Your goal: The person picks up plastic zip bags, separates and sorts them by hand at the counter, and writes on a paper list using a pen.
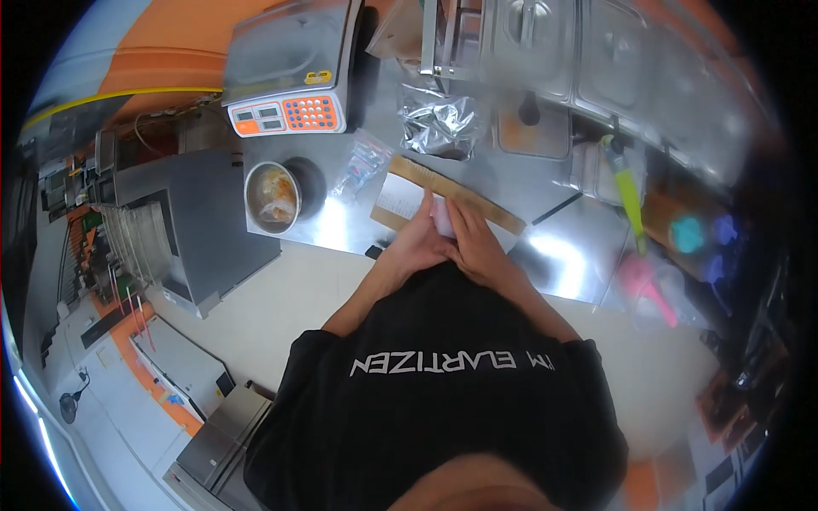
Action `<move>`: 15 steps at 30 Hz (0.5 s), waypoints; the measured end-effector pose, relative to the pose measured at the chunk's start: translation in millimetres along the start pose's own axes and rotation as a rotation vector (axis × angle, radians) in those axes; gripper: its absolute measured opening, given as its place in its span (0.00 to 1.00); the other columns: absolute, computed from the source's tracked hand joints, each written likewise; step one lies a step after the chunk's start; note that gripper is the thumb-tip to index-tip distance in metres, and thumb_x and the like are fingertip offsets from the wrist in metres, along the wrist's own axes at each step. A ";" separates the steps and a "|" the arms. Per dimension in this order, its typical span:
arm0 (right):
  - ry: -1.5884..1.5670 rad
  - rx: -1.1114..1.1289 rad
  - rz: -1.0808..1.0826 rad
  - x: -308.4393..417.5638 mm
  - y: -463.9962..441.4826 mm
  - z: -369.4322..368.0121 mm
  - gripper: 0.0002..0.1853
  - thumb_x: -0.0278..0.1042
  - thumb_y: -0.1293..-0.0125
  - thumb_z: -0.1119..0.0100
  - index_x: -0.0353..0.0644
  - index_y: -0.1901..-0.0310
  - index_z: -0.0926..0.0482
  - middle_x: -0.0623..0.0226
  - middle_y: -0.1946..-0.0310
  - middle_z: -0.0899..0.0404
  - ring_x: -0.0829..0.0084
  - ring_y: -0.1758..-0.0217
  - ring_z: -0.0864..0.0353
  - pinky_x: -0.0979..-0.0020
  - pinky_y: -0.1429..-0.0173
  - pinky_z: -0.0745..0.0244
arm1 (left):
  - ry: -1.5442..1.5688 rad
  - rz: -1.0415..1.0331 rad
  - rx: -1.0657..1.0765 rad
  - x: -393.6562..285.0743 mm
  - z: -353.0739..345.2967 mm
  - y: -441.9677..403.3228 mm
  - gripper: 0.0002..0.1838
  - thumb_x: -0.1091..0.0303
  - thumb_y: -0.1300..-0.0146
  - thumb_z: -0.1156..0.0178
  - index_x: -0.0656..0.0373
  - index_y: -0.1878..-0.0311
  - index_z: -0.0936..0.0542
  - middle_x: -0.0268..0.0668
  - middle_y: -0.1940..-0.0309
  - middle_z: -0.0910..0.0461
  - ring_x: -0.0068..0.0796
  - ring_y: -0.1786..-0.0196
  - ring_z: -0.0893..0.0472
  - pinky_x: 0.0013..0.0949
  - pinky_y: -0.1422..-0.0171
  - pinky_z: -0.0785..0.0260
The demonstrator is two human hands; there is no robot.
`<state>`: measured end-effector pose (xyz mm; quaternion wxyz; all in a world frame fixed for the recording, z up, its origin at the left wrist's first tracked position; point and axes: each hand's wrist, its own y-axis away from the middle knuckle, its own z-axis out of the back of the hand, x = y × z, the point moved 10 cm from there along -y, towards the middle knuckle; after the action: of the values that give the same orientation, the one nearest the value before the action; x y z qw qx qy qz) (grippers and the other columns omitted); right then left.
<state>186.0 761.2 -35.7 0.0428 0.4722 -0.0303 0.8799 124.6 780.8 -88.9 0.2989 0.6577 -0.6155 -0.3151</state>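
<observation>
My left hand [416, 242] and my right hand [477, 245] meet in front of my black shirt, at the near edge of the metal counter. Between them is a small pale pinkish object [442, 218], its lower part covered by my fingers. Both hands are closed around it, the left on its left side and the right on its right side. Beneath and beyond the hands lies a brown cardboard piece [490, 213] with a white sheet [399, 197] on it.
Beyond the hands are a digital scale [288, 114], crumpled foil [438, 123] and lidded metal pans [530, 43]. A metal bowl with food [273, 198] and a plastic bag [365, 162] stand left. Right are a dark stick [557, 209], a green-handled tool [629, 195] and a pink utensil [649, 291].
</observation>
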 end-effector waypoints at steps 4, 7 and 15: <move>-0.033 0.085 -0.092 -10.0 -4.1 -6.4 0.39 0.44 0.30 0.40 0.29 0.27 0.42 0.41 0.32 0.35 0.42 0.29 0.35 0.51 0.25 0.40 | -0.140 0.056 0.087 5.8 8.1 -9.0 0.44 0.24 0.30 0.69 0.52 0.32 0.31 0.39 0.38 0.24 0.41 0.35 0.24 0.47 0.30 0.32; -0.077 0.053 -0.095 -11.6 -4.0 -6.4 0.34 0.41 0.28 0.42 0.32 0.27 0.40 0.41 0.33 0.33 0.42 0.31 0.32 0.52 0.27 0.37 | -0.284 0.142 0.102 9.4 2.7 1.9 0.47 0.22 0.31 0.70 0.55 0.29 0.33 0.43 0.35 0.25 0.41 0.33 0.24 0.43 0.29 0.33; -0.511 -0.238 -0.420 -66.8 22.0 24.0 0.25 0.46 0.19 0.54 0.35 0.33 0.30 0.59 0.46 0.21 0.67 0.44 0.23 0.67 0.37 0.30 | -1.295 -0.783 -0.353 -173.9 21.7 52.4 0.31 0.44 0.26 0.44 0.69 0.44 0.20 0.44 0.61 0.13 0.36 0.57 0.14 0.35 0.50 0.23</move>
<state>240.4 734.0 -78.4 0.2688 0.6648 -0.0444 0.6956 67.5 950.8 -53.4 -0.1530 0.4549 -0.3310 -0.8124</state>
